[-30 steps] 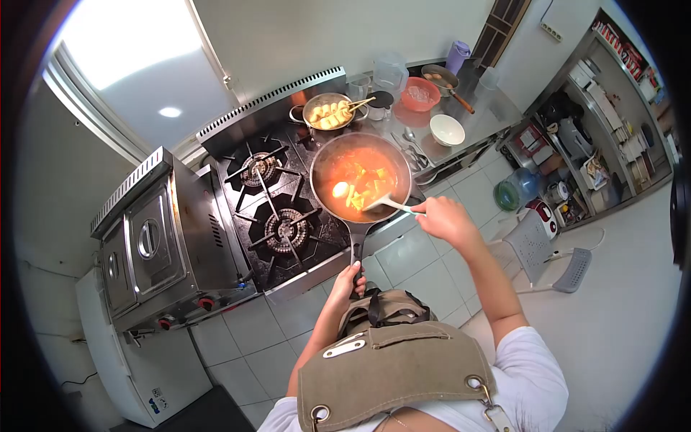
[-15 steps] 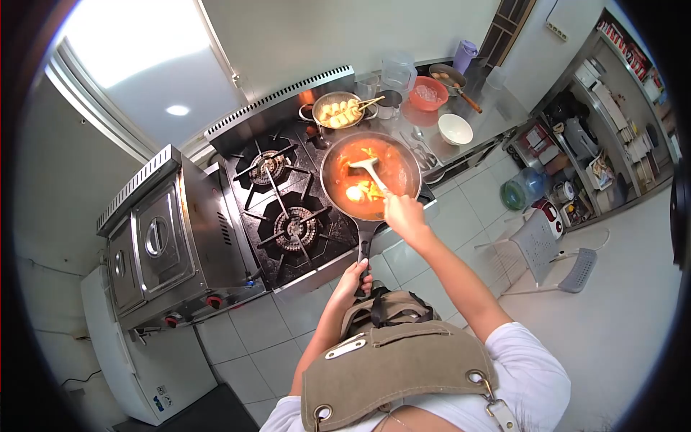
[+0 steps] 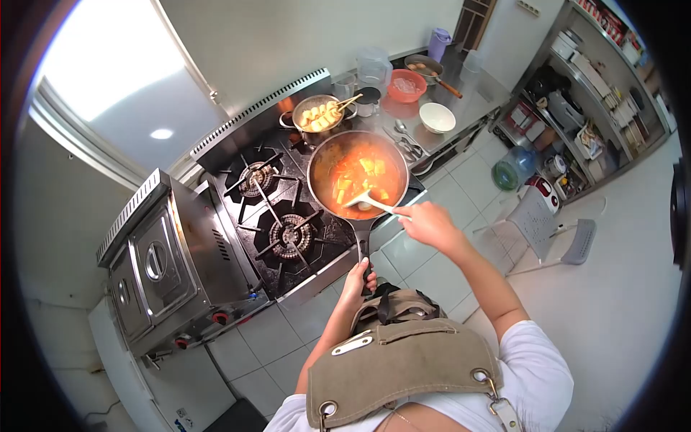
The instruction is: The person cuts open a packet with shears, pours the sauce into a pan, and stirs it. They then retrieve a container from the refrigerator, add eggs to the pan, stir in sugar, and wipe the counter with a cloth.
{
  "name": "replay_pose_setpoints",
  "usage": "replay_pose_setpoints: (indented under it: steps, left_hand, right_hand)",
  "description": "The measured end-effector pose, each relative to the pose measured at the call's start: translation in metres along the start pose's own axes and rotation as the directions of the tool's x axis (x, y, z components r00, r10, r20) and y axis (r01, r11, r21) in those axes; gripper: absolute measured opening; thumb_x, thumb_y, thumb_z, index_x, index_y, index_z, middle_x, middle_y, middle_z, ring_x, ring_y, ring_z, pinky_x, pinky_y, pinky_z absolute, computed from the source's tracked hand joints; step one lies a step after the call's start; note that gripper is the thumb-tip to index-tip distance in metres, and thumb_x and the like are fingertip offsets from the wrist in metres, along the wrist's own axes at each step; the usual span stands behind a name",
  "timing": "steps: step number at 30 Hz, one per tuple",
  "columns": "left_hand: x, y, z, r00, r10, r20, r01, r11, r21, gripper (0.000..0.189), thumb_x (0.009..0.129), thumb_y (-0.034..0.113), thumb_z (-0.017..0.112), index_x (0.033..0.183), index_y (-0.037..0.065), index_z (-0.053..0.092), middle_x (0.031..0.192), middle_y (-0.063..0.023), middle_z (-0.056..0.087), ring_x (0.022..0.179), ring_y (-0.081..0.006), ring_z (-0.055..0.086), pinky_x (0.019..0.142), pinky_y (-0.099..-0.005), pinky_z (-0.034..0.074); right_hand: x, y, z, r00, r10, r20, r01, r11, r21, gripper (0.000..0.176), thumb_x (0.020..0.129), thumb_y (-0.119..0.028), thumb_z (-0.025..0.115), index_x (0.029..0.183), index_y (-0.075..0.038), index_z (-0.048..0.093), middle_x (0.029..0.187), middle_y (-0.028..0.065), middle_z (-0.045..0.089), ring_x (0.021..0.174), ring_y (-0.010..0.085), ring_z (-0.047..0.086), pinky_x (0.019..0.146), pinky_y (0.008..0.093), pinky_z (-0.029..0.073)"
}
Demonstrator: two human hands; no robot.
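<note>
A deep frying pan point(image 3: 314, 189) sits on the right part of the stove, holding orange-red sauce point(image 3: 345, 160) with yellowish chunks. My left hand point(image 3: 356, 279) is wrapped round the pan's dark handle point(image 3: 363, 241), on the side toward my body. With my right hand point(image 3: 430, 225) I grip the handle of a pale spatula point(image 3: 367, 200). Its head dips into the food near the pan's front side, and sauce partly covers it. Behind the pan stands a pot point(image 3: 322, 133) with skewers of pale yellow pieces, their sticks poking out to the right.
Left of the pan are bare burners point(image 3: 289, 236) and a steel fryer point(image 3: 191, 266). The counter on the right bears a white bowl point(image 3: 437, 118), a red bowl point(image 3: 407, 86), spoons point(image 3: 403, 128), a small pan of eggs point(image 3: 423, 66) and a purple jug point(image 3: 439, 45). A chair point(image 3: 536, 219) stands at right.
My right hand has drawn the spatula from the pan's middle toward its front side, stirring the chunks about. My left hand keeps its hold on the handle. The view has shifted slightly.
</note>
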State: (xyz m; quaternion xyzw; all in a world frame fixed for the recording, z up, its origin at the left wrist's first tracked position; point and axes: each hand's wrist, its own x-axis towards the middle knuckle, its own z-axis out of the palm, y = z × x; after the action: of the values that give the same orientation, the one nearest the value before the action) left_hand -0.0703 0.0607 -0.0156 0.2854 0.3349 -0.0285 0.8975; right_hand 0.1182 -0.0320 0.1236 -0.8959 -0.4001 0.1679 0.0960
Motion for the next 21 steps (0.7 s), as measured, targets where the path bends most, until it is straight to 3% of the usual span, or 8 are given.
replay_pose_setpoints:
  steps: [7,9,10,11,15,17,21]
  left_hand:
    - [-0.001,-0.004,0.002,1.000,-0.003,0.007,0.003,0.999,-0.033,0.028,0.094,0.035,0.046,0.091,0.008,0.043,0.061,-0.0003,0.039,0.050,-0.0097,0.035,0.048,-0.0238,0.031]
    - [0.000,-0.005,0.001,1.000,0.000,0.025,0.002,0.998,-0.059,0.028,0.094,0.035,0.046,0.091,0.008,0.042,0.061,-0.0003,0.039,0.051,-0.0096,0.035,0.048,-0.0235,0.031]
    - [0.000,-0.005,0.001,1.000,-0.004,0.020,0.005,0.998,-0.055,0.029,0.094,0.035,0.046,0.091,0.007,0.041,0.061,-0.0003,0.038,0.051,-0.0095,0.035,0.048,-0.0235,0.031]
    - [0.000,-0.006,0.000,1.000,-0.010,0.020,0.011,0.999,-0.050,0.029,0.094,0.035,0.046,0.091,0.007,0.041,0.061,-0.0003,0.038,0.051,-0.0095,0.035,0.048,-0.0235,0.031]
    - [0.000,-0.004,-0.001,0.999,-0.026,0.042,0.028,0.998,-0.048,0.033,0.092,0.039,0.048,0.096,0.007,0.042,0.064,-0.0008,0.039,0.052,-0.0100,0.036,0.050,-0.0235,0.032]
    - [-0.002,-0.002,0.001,0.998,-0.026,0.054,0.029,0.998,-0.053,0.032,0.093,0.038,0.047,0.096,0.007,0.042,0.064,-0.0007,0.039,0.052,-0.0100,0.036,0.051,-0.0234,0.032]
    - [-0.003,-0.002,0.000,0.997,-0.042,0.063,0.046,0.997,-0.060,0.031,0.093,0.038,0.047,0.096,0.007,0.042,0.064,-0.0006,0.039,0.053,-0.0100,0.036,0.051,-0.0232,0.032]
  right_hand:
    - [-0.035,0.000,-0.079,0.995,0.096,0.000,-0.095,0.994,-0.062,0.023,0.079,-0.023,0.060,0.099,-0.022,0.069,0.080,0.0106,0.067,0.076,0.0286,0.064,0.069,0.0399,0.050]
    - [-0.038,0.006,-0.080,0.998,0.024,-0.052,-0.028,0.997,-0.074,0.021,0.078,-0.026,0.060,0.097,-0.022,0.070,0.069,0.0123,0.064,0.067,0.0304,0.062,0.065,0.0397,0.050]
    - [-0.036,0.001,-0.081,0.996,0.077,-0.047,-0.079,0.995,-0.061,0.020,0.077,-0.026,0.061,0.094,-0.021,0.071,0.071,0.0117,0.065,0.070,0.0298,0.062,0.066,0.0390,0.050]
    - [-0.031,-0.004,-0.081,0.990,0.138,0.024,-0.136,0.989,-0.062,0.019,0.076,-0.019,0.060,0.092,-0.017,0.071,0.083,0.0100,0.067,0.081,0.0276,0.064,0.073,0.0387,0.050]
    - [-0.008,0.009,-0.028,0.993,0.117,-0.005,-0.117,0.992,-0.037,0.024,0.079,-0.019,0.057,0.099,-0.020,0.069,0.084,0.0105,0.067,0.082,0.0290,0.063,0.075,0.0392,0.050]
    - [-0.003,0.006,-0.014,0.976,0.217,0.001,-0.217,0.973,0.075,0.027,0.080,-0.021,0.056,0.105,-0.022,0.067,0.084,0.0111,0.067,0.081,0.0296,0.063,0.076,0.0400,0.049]
    - [0.001,0.004,0.016,0.960,0.265,-0.090,-0.250,0.956,0.151,0.027,0.083,-0.023,0.055,0.108,-0.022,0.065,0.079,0.0148,0.066,0.074,0.0319,0.063,0.070,0.0422,0.050]
